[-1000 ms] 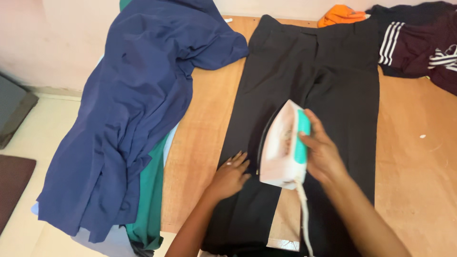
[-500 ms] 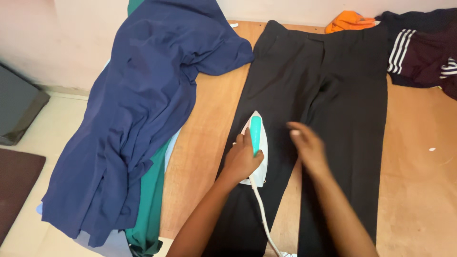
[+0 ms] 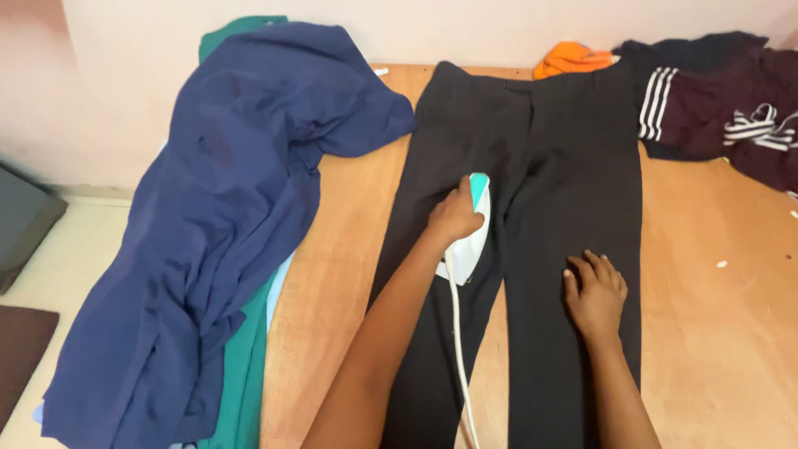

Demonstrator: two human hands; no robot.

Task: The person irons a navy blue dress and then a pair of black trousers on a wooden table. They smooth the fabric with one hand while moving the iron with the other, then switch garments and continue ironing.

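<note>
A pair of black trousers lies flat on a wooden table, waistband toward the top of the frame and the 2 legs running down to the bottom edge. Near the centre of the frame, the left hand is closed around the teal handle of a white clothes iron, which sits soleplate down on the trouser leg that lies left of centre. The iron's white cord trails down toward the bottom edge. Right of centre, the right hand is open, fingers spread and palm pressed flat on the other trouser leg, holding nothing. At the left of the frame a crumpled navy blue garment hangs over the table edge, covering a green cloth. At the upper right lie an orange cloth and dark striped clothes.
</note>
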